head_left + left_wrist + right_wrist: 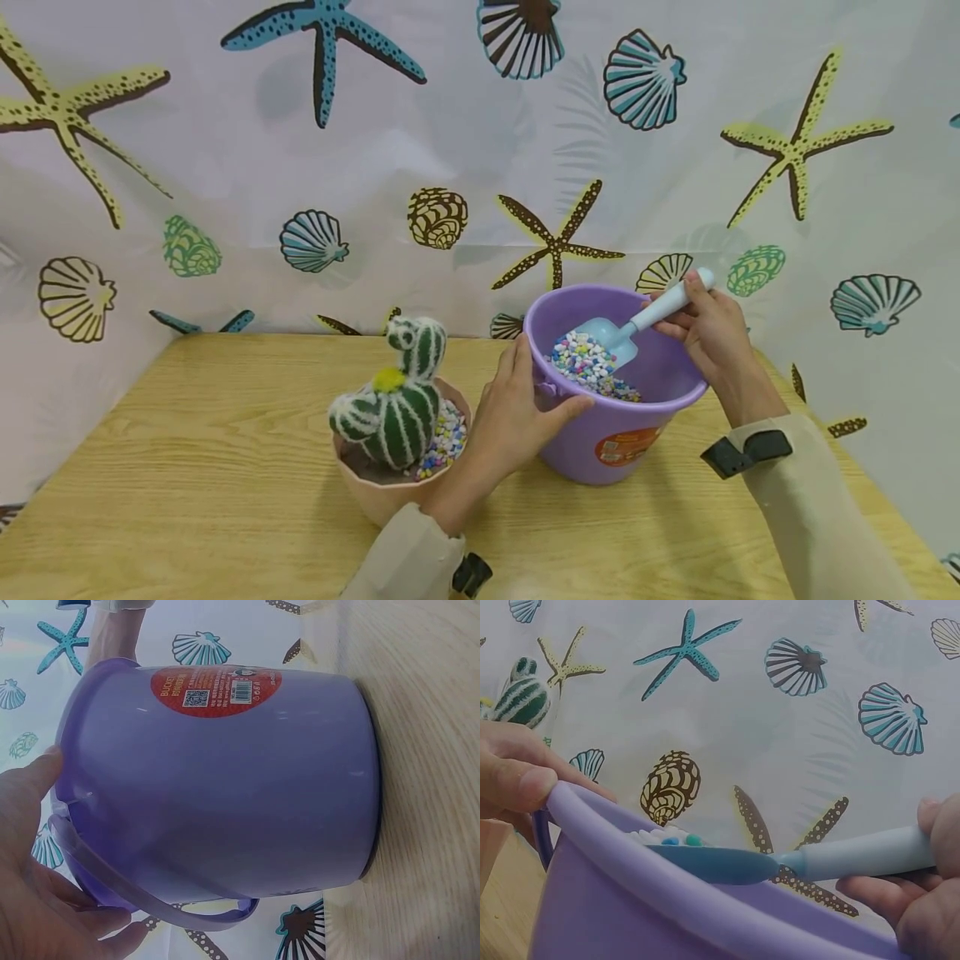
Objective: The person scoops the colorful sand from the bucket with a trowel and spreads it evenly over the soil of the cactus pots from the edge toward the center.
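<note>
Beige sleeves [821, 500] come in at the lower edge, each with a black strap [746, 454] at the wrist. Beyond them, the right hand [708, 329] has its thumb and fingers closed around the handle end of a light blue scoop [642, 319], thumb on top and fingers beneath. From the head, the scoop's long axis runs slantwise, handle up to the right and blade down to the left, reaching inside a purple bucket [585, 442]; the right wrist view shows it nearly level near the rim. Coloured pebbles [581, 358] lie on the blade, with more in the bucket around it. The left hand [517, 408] is spread partly open and grips the bucket's left rim, thumb along the near edge, fingers around the far side. The bucket stands on the wooden table [187, 433], mouth upward, red label [626, 446] toward the person, its carrying handle [150, 904] down on the left side. Left of the hand stands a pinkish pot [378, 496] with a green toy cactus [405, 421], pebbles along its right side.
</note>
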Available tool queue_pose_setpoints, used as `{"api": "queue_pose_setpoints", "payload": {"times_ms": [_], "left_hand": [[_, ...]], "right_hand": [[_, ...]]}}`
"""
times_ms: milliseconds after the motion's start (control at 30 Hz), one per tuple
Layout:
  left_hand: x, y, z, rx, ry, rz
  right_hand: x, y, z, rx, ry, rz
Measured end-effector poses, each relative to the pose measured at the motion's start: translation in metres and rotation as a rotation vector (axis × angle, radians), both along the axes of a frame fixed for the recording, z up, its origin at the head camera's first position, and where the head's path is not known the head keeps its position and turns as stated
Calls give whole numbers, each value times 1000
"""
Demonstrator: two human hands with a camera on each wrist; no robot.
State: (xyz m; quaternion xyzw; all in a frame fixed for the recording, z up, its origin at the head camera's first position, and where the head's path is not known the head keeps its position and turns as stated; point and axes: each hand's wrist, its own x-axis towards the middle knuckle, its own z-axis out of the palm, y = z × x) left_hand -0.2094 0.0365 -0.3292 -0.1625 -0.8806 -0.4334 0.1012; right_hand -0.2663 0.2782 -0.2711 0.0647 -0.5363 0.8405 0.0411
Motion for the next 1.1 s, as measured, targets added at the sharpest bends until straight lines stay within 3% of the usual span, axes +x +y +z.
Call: {"api": "queue_pose_setpoints", "payload": {"times_ms": [900, 1100], "left_hand": [[4, -8, -2, 16, 17, 3], [7, -7, -5, 42, 65, -18]], "right_hand": [[3, -7, -2, -7, -5, 26], [5, 1, 3, 2, -35, 16]]}}
